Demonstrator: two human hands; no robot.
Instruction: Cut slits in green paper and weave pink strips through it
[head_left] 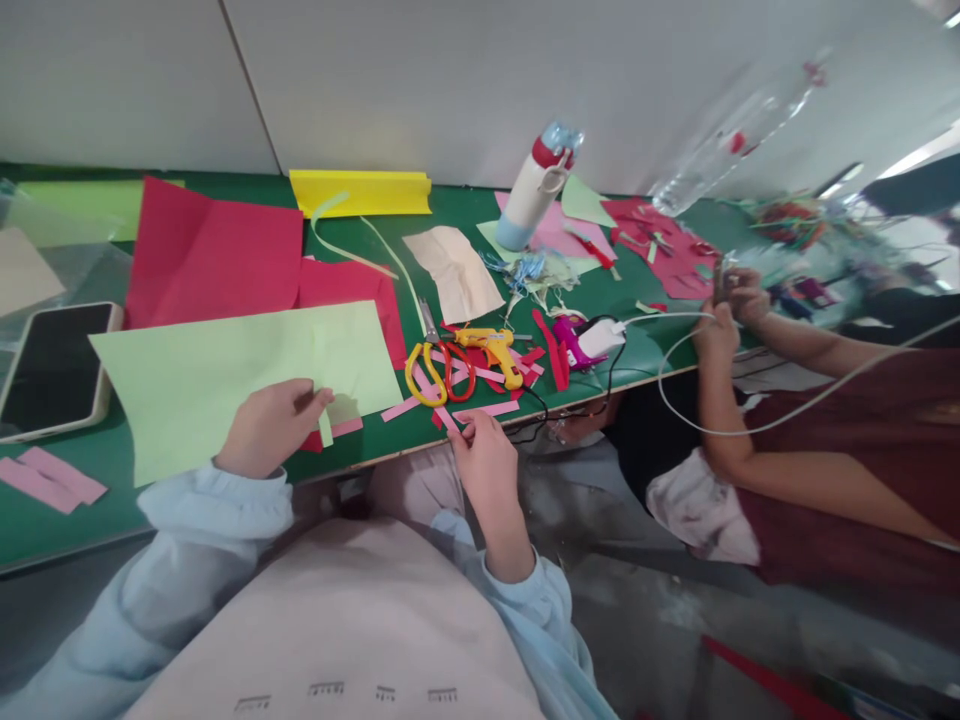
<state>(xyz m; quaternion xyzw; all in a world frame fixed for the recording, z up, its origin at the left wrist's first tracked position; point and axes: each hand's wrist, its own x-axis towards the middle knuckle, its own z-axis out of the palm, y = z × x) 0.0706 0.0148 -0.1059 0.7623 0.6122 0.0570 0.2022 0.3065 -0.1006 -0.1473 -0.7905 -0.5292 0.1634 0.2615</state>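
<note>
My left hand is closed in a pinch on a short light green paper strip, over the front edge of a large light green sheet. At the table's front edge my right hand pinches a narrow pink paper strip. Just beyond the right hand lie scissors with one yellow and one red handle, and a yellow glue gun. Pink strips and red scraps are scattered around them. A pink piece lies beside the left hand's strip.
A phone lies at the left near red sheets. Behind are a folded yellow sheet and a white-and-blue bottle. At right, a person's hands hold a small object; a white cable loops nearby.
</note>
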